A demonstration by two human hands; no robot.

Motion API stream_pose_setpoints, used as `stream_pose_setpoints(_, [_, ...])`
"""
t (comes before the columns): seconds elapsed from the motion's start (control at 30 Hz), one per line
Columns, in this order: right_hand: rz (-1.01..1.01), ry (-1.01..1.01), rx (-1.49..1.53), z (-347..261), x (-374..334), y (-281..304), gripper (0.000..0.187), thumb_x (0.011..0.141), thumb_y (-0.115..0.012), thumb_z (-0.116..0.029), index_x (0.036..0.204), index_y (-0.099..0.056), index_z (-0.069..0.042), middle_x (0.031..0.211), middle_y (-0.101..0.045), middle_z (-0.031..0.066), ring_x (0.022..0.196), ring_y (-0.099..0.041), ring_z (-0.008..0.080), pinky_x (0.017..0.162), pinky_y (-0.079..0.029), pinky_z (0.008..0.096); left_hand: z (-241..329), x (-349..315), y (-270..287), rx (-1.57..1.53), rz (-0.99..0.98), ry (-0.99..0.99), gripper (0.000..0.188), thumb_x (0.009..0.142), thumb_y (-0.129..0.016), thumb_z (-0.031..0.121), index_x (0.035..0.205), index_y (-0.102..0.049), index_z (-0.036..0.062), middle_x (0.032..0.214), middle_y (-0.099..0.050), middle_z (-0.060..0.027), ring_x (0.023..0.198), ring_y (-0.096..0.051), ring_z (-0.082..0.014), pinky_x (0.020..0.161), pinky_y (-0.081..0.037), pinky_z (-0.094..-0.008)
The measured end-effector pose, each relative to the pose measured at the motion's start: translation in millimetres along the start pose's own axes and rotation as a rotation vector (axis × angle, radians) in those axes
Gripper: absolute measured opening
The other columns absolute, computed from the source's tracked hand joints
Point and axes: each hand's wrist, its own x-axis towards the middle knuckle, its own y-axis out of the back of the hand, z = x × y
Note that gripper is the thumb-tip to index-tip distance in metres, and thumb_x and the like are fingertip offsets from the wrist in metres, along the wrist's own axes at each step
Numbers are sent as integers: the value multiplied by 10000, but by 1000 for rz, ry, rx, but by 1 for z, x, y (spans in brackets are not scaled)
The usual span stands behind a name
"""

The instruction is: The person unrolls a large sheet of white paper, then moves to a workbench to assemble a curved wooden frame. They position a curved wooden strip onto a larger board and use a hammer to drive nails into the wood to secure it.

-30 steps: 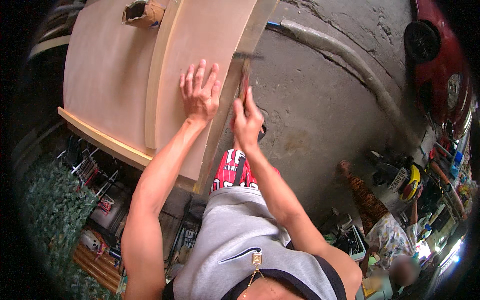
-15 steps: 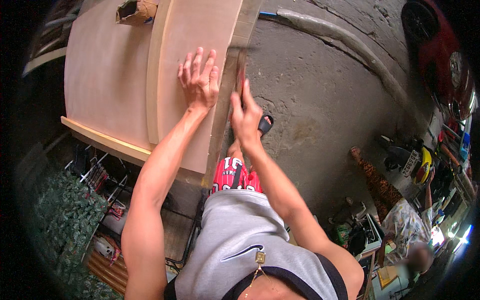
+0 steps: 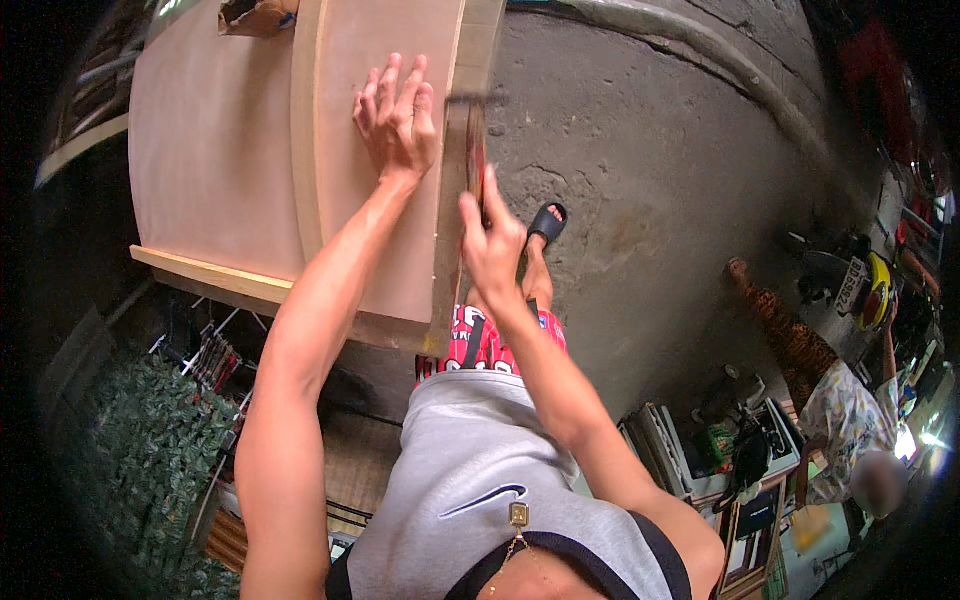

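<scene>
My left hand [image 3: 396, 130] lies flat, fingers spread, on a thin pinkish-brown plywood panel [image 3: 385, 265]. My right hand [image 3: 492, 250] is closed around the handle of a hammer [image 3: 476, 145], index finger stretched along it. The hammer's dark head is blurred by motion and is at the panel's right edge; whether it touches cannot be told. A pale wooden strip [image 3: 307, 130] runs lengthwise over the panel, left of my left hand. Another strip [image 3: 215, 274] borders the panel's near left edge.
A torn cardboard box [image 3: 255, 16] sits on the panel's far end. Concrete floor [image 3: 630, 200] spreads to the right, with my sandalled foot [image 3: 547, 220] on it. Another person [image 3: 845, 400] is at the right beside cluttered shelves and a yellow-and-black motorcycle [image 3: 875, 290]. Leafy greenery [image 3: 150, 470] is at lower left.
My left hand has shifted slightly farther up the panel. The hammer stays at the panel's right edge in my right hand. My sandalled foot appears farther right, and the whole view has shifted.
</scene>
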Motion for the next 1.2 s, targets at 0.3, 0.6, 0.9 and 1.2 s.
stream_pose_setpoints(0.3, [5, -80, -37, 13, -14, 0, 473, 889, -619, -129, 1320, -488, 15, 973, -654, 281, 768, -628, 112, 680, -499, 283, -5, 1, -5, -25, 1, 8, 397, 970, -388, 394, 1292, -585, 271, 1424, -455, -28, 1333, -342, -276, 1133, -156, -470])
stream_pose_setpoints(0.6, [-53, -188, 79, 46, -92, 5, 512, 870, -648, -159, 1334, -497, -4, 985, -685, 209, 951, -658, 280, 1036, -230, 472, -10, 0, -10, -18, 35, -44, 417, 972, -359, 419, 1314, -561, 294, 1447, -433, -24, 1342, -327, -292, 1119, -184, -461])
stream_pose_setpoints(0.9, [-56, -132, 92, 49, -150, 12, 547, 861, -609, 2, 1378, -431, -8, 1481, -131, 336, 1407, -137, 378, 1128, -188, 366, -16, 4, -13, 32, 2, -46, 437, 950, -404, 446, 1334, -540, 287, 1465, -407, -36, 1335, -340, -303, 1111, -206, -472])
stream_pose_setpoints(1.2, [-34, -114, 44, 58, -150, 10, 510, 880, -618, -25, 1357, -448, 34, 858, -669, 195, 684, -603, 162, 649, -485, 293, -3, 2, -6, 160, 15, -78, 384, 955, -444, 316, 1269, -592, 150, 1374, -492, -127, 1251, -426, -336, 1078, -276, -436])
